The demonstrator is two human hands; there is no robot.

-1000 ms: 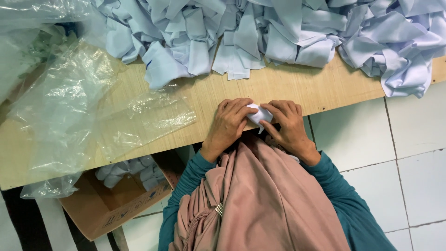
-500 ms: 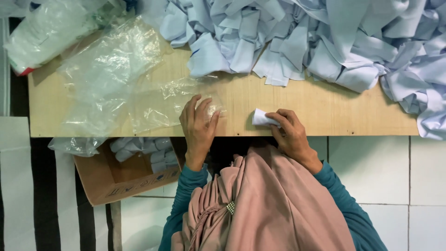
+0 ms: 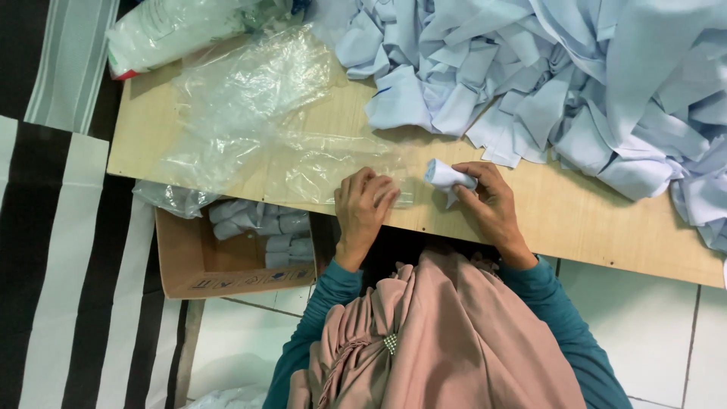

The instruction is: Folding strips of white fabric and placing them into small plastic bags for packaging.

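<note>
At the far left, a black-and-white striped mat (image 3: pixel 53 250) is seen on the floor, and an open cardboard box (image 3: pixel 227 261) holding rolled pale-blue cloth pieces is tucked partly under the wooden table (image 3: pixel 560 216). A filled plastic bag (image 3: pixel 182 26) lies at the table's upper left corner, with clear plastic bags (image 3: pixel 250 113) spread flat below it.

The left hand (image 3: pixel 365 208) is laid palm down near the table's front edge, fingers curled loosely together and pressed on the edge of a clear plastic bag; nothing is enclosed by it. The teal-sleeved forearm runs back toward the body.

Just to the right, a small rolled pale-blue cloth (image 3: pixel 448 176) is gripped by the right hand (image 3: pixel 488 201). The roll's long axis runs left to right with a slight downward tilt toward the right; its round free end points left, toward the left hand, and its other end is covered by the closed fingers and thumb. The roll is held just above the tabletop, near the front edge.

A large heap of pale-blue fabric pieces (image 3: pixel 575 83) covers the table's upper right.
</note>
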